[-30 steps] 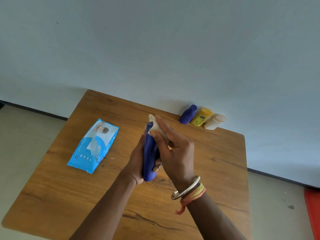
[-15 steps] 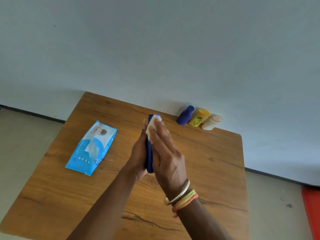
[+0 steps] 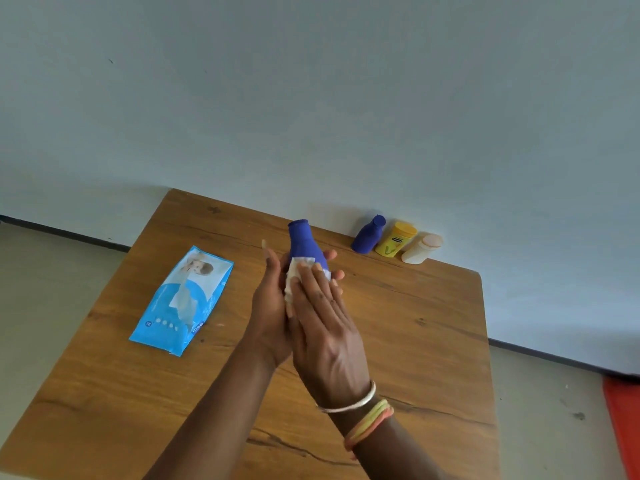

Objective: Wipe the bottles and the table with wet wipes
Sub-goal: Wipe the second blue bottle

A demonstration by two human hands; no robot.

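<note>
**Wipe slides down the blue bottle, neck now bare**

The right hand (image 3: 325,327) lies flat, fingers together and stretched out, pressing a white wet wipe (image 3: 293,282) against the body of the blue bottle (image 3: 304,245). The left hand (image 3: 272,306) cups that bottle from behind and below, its fingertips curling round the far side; the bottle is held above the wooden table (image 3: 415,341), neck pointing away from the person.

Half a second ago the wipe covered the bottle's top, and only a sliver of blue showed between the palms. Now the wipe sits lower on the body, and the neck and shoulder stand clear above both hands. The lower part of the bottle is hidden between the palms.

Bangles (image 3: 363,410) ring the right wrist. To the left on the table lies the blue wipes pack (image 3: 181,301), flat, well apart from the hands. At the far edge against the wall (image 3: 311,98), three more containers stand side by side: a second blue bottle (image 3: 367,235), a yellow jar (image 3: 396,239) and a cream bottle (image 3: 420,249).
</note>
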